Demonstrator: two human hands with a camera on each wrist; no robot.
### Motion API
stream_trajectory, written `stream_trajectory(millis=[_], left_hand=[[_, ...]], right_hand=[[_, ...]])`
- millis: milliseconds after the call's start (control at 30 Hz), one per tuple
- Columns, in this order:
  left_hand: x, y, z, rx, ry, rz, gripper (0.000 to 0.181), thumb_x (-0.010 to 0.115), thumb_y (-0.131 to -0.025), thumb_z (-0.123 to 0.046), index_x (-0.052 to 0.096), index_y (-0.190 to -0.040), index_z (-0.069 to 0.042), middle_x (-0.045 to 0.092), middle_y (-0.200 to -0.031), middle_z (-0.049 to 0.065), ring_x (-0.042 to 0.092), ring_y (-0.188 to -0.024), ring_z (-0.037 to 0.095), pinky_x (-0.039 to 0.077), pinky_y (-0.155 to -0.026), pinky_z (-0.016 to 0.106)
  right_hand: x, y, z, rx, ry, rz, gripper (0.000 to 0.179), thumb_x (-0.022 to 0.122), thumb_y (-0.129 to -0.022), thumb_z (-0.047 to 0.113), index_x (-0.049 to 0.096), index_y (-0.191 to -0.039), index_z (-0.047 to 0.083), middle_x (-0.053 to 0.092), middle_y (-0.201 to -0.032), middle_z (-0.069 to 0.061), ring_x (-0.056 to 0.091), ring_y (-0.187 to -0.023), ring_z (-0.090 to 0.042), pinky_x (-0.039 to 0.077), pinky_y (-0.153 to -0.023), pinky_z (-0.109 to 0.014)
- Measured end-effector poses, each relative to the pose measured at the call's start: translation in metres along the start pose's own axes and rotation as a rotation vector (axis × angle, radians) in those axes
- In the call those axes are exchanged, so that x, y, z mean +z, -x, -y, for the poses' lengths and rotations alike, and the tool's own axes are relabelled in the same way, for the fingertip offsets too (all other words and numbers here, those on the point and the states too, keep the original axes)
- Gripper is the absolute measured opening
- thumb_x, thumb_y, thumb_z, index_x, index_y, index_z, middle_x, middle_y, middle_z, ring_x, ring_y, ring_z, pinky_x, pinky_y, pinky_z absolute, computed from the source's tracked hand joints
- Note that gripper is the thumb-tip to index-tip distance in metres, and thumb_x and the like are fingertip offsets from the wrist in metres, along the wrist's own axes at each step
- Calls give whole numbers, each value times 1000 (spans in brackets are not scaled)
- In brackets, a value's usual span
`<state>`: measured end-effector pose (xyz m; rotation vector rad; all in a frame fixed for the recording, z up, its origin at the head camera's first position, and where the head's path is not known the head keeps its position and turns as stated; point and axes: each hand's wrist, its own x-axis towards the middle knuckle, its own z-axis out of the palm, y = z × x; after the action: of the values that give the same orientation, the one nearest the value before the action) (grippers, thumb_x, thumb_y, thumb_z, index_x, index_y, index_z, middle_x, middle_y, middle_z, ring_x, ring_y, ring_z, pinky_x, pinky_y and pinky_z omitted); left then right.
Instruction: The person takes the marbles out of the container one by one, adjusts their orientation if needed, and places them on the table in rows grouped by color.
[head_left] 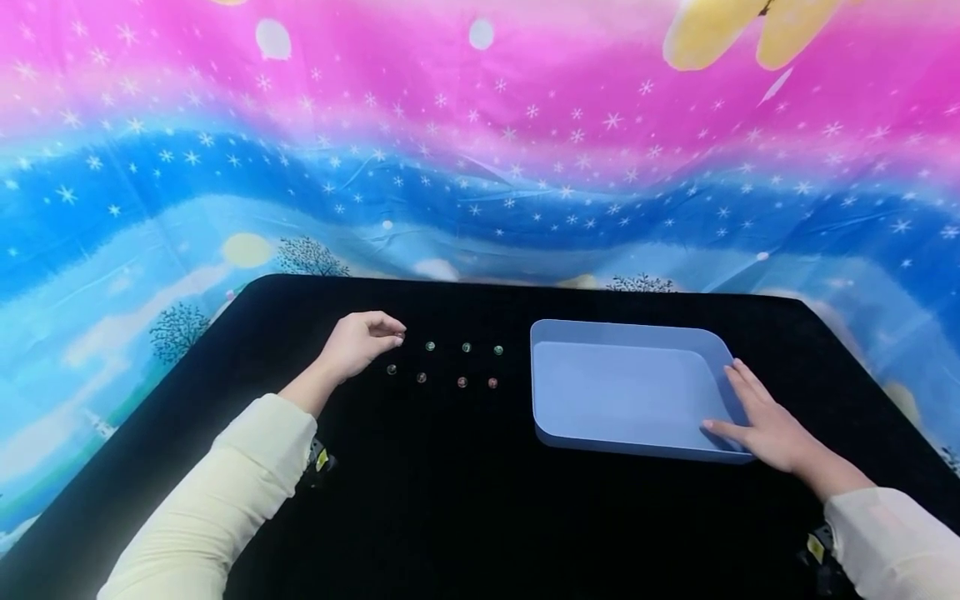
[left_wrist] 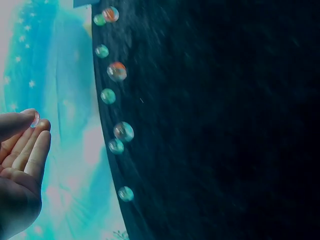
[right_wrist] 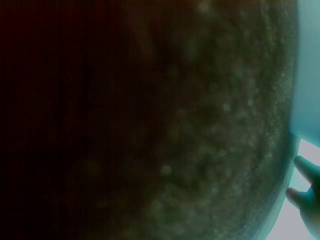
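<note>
Between thumb and fingertips, my left hand pinches a small clear glass marble, held at the left end of two rows of marbles. The far row has greenish marbles, one of them a green marble. In the near row lie marbles with reddish or dark swirls, such as a red marble. To the right of the rows stands a shallow blue-grey tray with nothing in it. My right hand rests with spread, straight fingers on the tray's right side, thumb over its near right corner.
A black cloth covers the table under everything. Behind the far edge hangs a pink and blue curtain with snowflakes and trees. The right wrist view is mostly dark and blurred, with part of the right hand at its edge.
</note>
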<state>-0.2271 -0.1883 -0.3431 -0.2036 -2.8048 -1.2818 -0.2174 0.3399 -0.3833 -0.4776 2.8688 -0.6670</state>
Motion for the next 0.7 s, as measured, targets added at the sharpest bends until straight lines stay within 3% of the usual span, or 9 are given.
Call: stream_trajectory(millis=[367, 700], left_hand=[[-13, 3, 32, -77, -135, -28, 21, 56, -84, -11, 61, -102, 0, 61, -98, 13, 57, -89, 26, 44, -76, 39], [-15, 10, 49, -102, -167, 29, 17, 56, -83, -7, 62, -97, 1, 60, -96, 15, 55, -88, 28, 44, -74, 40]], right_hand=[[0, 0, 0, -8, -3, -4, 90, 53, -83, 41, -5, -136, -2, -18, -139, -19, -6, -122, -45, 13, -84, -66], [0, -1, -1, -13, -10, 4, 89, 53, -83, 41, -5, -136, -2, -18, -139, -19, -7, -122, -45, 13, -84, -66]])
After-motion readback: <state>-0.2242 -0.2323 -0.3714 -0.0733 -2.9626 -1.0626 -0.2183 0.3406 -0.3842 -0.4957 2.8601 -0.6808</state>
